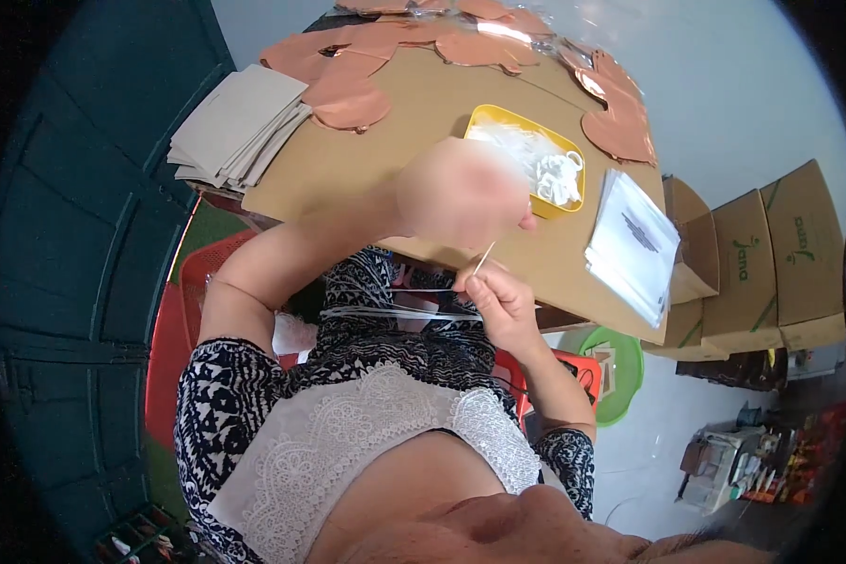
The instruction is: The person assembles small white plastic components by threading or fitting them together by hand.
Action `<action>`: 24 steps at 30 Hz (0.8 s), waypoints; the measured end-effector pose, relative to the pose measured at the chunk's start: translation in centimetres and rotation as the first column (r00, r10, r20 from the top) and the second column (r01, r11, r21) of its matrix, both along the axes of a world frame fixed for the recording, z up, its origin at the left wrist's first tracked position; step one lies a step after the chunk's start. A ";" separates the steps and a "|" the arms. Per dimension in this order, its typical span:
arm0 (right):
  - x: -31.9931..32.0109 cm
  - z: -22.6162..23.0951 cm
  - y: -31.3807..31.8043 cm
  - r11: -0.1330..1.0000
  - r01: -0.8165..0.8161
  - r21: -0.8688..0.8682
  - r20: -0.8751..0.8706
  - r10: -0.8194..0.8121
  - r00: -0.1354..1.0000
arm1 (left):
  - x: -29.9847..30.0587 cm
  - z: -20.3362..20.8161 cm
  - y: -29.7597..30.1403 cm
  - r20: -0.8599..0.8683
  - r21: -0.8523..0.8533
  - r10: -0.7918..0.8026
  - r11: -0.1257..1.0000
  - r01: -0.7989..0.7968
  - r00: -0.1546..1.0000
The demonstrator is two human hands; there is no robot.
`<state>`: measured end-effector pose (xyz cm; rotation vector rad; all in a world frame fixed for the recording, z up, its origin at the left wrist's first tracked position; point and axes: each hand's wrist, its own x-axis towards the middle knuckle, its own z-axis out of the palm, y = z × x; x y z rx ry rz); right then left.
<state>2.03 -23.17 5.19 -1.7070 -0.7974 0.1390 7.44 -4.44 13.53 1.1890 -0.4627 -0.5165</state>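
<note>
My left hand point(465, 195) is over the near part of the cardboard-covered table point(385, 155), just in front of a yellow tray point(508, 113). It is blurred, so its fingers and anything in them cannot be made out. Closer to my body, at the table edge, my right hand point(503, 305) is closed in a pinch. A thin white strip point(484, 258) sticks up between its thumb and fingers. White strands point(395, 313) run across my lap below. The tray holds white curled pieces point(556, 179) and clear plastic bits point(508, 141).
Stacked grey-beige sheets point(240, 122) lie at the table's left, white printed packets point(633, 244) at its right. Flat copper-pink foil shapes point(348, 101) spread along the far side. Cardboard boxes point(738, 254) stand at the right. A green basin point(620, 376) sits below the table.
</note>
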 end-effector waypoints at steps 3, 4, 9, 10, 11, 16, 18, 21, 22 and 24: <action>-0.2 -0.1 -0.5 0.995 0.051 0.083 -0.042 -0.047 0.998 | 0.1 -2.4 0.5 0.658 0.343 0.027 0.879 -0.331 0.753; 0.1 -0.1 -0.7 0.995 0.055 0.083 -0.043 -0.052 0.998 | 0.0 -2.0 1.1 0.515 0.517 -0.245 0.853 -0.070 0.822; -0.5 -1.5 0.1 0.979 0.123 0.164 -0.219 -0.085 0.972 | -0.8 0.2 1.5 0.008 0.215 -0.207 0.956 0.200 0.978; -0.4 -1.1 0.2 0.994 0.047 0.100 -0.175 -0.029 0.984 | -0.9 0.3 1.2 -0.019 0.132 -0.126 0.983 0.128 0.992; -0.5 -0.8 0.1 0.994 0.041 0.099 -0.175 -0.023 0.984 | -0.8 -0.4 1.3 -0.018 0.131 -0.120 0.984 0.121 0.993; 0.3 -0.7 -0.5 0.994 0.071 0.087 -0.024 -0.069 0.997 | -0.5 -1.1 2.0 0.211 0.573 -0.534 0.746 0.339 0.819; 0.3 -0.8 -0.5 0.994 0.087 0.068 -0.012 -0.086 0.996 | -0.8 -0.3 1.8 0.202 0.437 -0.395 0.855 0.279 0.896; -0.8 -0.6 0.0 0.999 0.041 0.030 -0.070 -0.039 0.997 | -0.6 -1.2 1.4 0.078 0.232 -0.151 0.964 0.129 0.986; -0.7 -0.2 0.0 0.998 0.043 0.054 -0.086 -0.038 0.996 | -0.4 -1.7 1.2 0.174 0.324 -0.083 0.946 0.023 0.981; -0.2 0.0 -0.4 0.999 0.019 0.033 -0.070 -0.017 0.997 | -0.2 -1.8 1.2 0.273 0.401 -0.023 0.912 -0.092 0.962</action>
